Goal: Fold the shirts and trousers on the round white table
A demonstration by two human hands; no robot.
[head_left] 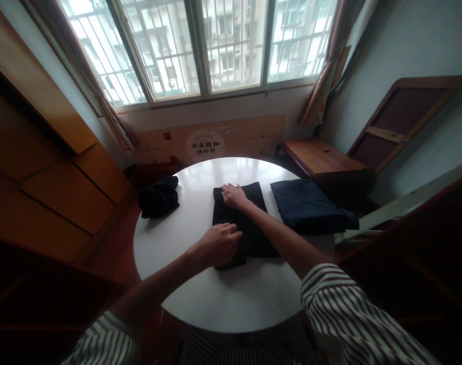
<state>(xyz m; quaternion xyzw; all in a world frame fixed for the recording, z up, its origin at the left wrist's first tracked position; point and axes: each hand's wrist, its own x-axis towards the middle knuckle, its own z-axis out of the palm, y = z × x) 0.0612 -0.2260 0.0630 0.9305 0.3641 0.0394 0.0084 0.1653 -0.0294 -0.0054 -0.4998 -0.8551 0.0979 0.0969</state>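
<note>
A folded black garment (254, 233) lies on the round white table (193, 203); its exact kind does not show. My right hand (234, 196) rests flat on its far edge, fingers stretched out. Lower down, at the garment's near left side, my left hand (219, 244) is closed against the cloth with curled fingers. Its fingertips are partly hidden. To the right sits a folded dark blue garment (307, 205), its end reaching over the table's edge. A bunched black cloth (158, 197) lies at the table's left edge.
Beyond the table's right side stands a low wooden table (325, 156). Wooden cabinets (67, 187) line the left. A barred window (231, 45) with curtains (318, 96) is ahead, above a printed banner (246, 134). A framed wooden panel (401, 119) leans at the right wall.
</note>
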